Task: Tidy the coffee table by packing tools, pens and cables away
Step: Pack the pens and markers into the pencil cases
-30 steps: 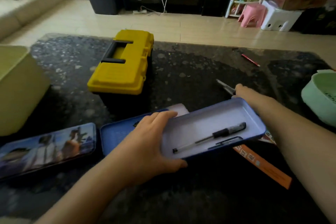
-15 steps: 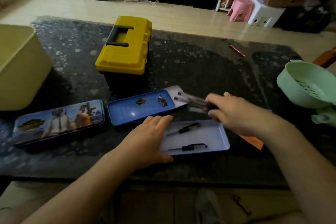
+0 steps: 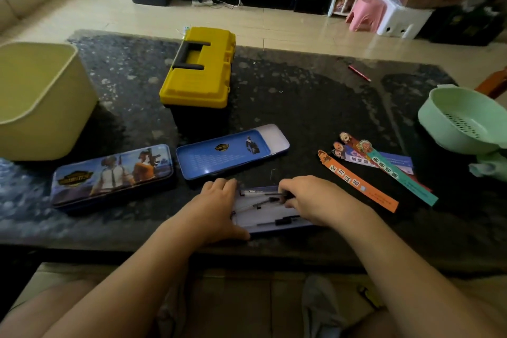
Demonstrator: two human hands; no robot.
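An open pencil-case tray (image 3: 270, 214) lies near the table's front edge with several black pens (image 3: 285, 221) in it. My left hand (image 3: 216, 208) grips the tray's left end, fingers over the far rim and thumb along the near rim. Over the tray's right part, my right hand (image 3: 310, 200) pinches dark pens (image 3: 277, 195) that rest low in the tray. The tray's blue lid (image 3: 230, 153) lies just behind. A closed picture-printed pencil tin (image 3: 112, 175) sits to the left. A red pen (image 3: 359, 73) lies at the far right of the dark table (image 3: 301, 107).
A shut yellow toolbox (image 3: 199, 68) stands at the table's middle back. A pale yellow bin (image 3: 38, 101) is at the left edge and a green colander (image 3: 463, 123) at the right. Several long paper bookmarks (image 3: 356, 181) lie right of the tray.
My right hand has come down from behind the tray with the pens, and they now lie in the tray. The bookmarks it covered now show. My left hand has stayed on the tray.
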